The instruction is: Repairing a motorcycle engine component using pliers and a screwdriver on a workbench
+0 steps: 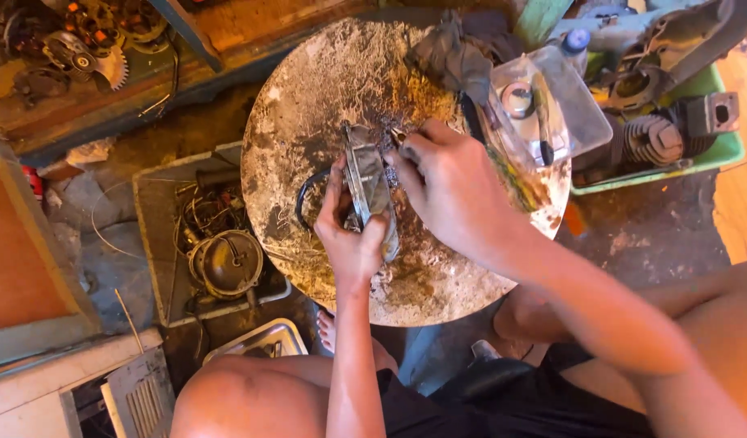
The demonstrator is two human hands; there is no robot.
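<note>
Metal part between both grips

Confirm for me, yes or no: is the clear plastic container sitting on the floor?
No, the clear plastic container rests on the round worktop, at its far right edge beside the dark rag.

arms: both mine bare to the near edge, no sleeves, watch or rings | left hand: bare, no glove | right hand: bare, no glove | legs: bare knees near left and right | shorts: dark, black-looking, near centre | foot: bare toes showing between my knees
</note>
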